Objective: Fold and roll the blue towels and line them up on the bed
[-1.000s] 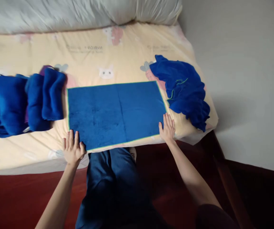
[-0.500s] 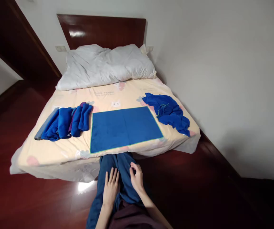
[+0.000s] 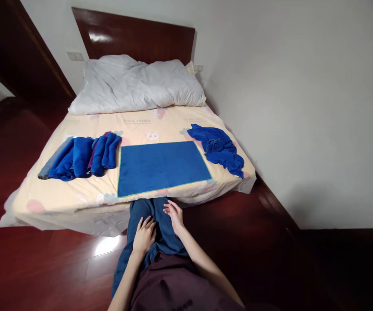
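Note:
My left hand [image 3: 145, 236] rests on my trousers at the thigh, fingers apart and holding nothing. Over the other leg, close to the bed's edge, is my right hand [image 3: 174, 216], empty with its fingers loosely spread. Just beyond it a blue towel [image 3: 163, 166] with a green edge lies flat on the bed. To its left sits a row of several rolled towels [image 3: 83, 157], mostly blue, with a purple one and a greyish one among them. On the right lies a crumpled blue cloth heap [image 3: 217, 147]; I cannot tell how many pieces are in it.
The bed [image 3: 59, 198] has a cream patterned sheet. A white bulky quilt or pillow [image 3: 137, 84] lies across its far end, below a dark wooden headboard [image 3: 141, 36]. A white wall [image 3: 286, 108] runs along the right, and dark red floor [image 3: 43, 268] surrounds the bed.
My view has tilted and shifted slightly. My right hand has moved forward toward the bed's edge and its fingers have opened out. The left hand stays on the thigh; the towels lie as before.

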Tool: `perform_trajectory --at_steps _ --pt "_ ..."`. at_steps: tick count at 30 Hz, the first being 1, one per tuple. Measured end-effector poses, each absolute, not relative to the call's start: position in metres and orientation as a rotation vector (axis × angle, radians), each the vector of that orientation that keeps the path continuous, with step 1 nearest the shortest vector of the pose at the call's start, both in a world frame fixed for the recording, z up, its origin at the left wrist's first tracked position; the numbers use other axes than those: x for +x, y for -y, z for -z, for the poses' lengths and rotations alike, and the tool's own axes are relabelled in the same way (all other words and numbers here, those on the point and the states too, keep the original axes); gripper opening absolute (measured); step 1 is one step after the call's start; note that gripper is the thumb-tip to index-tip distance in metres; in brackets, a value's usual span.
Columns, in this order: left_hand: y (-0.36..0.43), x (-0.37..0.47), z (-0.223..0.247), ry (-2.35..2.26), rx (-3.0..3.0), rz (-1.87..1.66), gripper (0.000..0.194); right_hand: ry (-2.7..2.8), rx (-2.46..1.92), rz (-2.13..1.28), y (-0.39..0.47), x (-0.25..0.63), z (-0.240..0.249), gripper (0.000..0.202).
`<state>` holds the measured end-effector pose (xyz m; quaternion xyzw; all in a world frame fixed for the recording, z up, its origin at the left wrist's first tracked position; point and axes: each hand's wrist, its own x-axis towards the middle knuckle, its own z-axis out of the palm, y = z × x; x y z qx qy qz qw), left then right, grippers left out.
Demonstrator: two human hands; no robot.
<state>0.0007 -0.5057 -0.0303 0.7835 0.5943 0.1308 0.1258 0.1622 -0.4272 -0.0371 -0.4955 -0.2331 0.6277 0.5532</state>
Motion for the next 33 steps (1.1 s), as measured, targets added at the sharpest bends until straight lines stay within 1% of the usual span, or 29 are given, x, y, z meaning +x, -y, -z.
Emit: perform_trajectory --at_steps 6,12,17,22,26,30,33 --pt "0.505 0.002 0.027 -1.722 2.295 -0.409 0.035 0.177 -0.995 -1.560 0.402 0.156 0.048 0.047" --pt "0.501 0.009 0.025 -1.722 2.297 -0.428 0.034 0.133 -0.938 -1.573 0.374 0.150 0.060 0.046" --pt "0.497 0.013 0.022 -1.738 2.277 -0.423 0.033 0.069 -0.958 -1.550 0.361 0.147 0.062 0.038" --pt "0.492 0.016 0.020 -1.747 2.265 -0.360 0.033 -0.008 -0.953 -1.553 0.356 0.147 0.059 0.039" --pt "0.485 0.020 0.016 -1.715 2.218 -0.293 0.034 -0.060 -0.989 -1.547 0.350 0.146 0.057 0.032" --pt "0.450 0.012 0.000 -1.590 2.063 -0.204 0.033 -0.111 -0.976 -1.595 0.339 0.144 0.050 0.026" --pt "0.382 -0.004 -0.022 -1.585 1.961 -0.206 0.035 -0.165 -0.997 -1.599 0.327 0.143 0.043 0.022"
